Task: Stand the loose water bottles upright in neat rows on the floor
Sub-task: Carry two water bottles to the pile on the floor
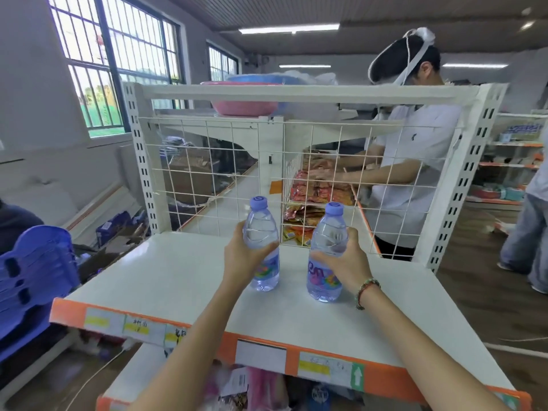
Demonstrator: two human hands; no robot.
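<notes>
While both hands grip one bottle each, the left hand holds a clear plastic water bottle with a lilac cap and the right hand a second such bottle, both upright on the white shelf board. No row stands on the floor yet, so I judge the task is only beginning.

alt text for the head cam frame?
Two hands each grip an upright water bottle on a white shelf: left hand on the left bottle, right hand on the right bottle. Behind a wire grid, another person sorts snack packets.
</notes>
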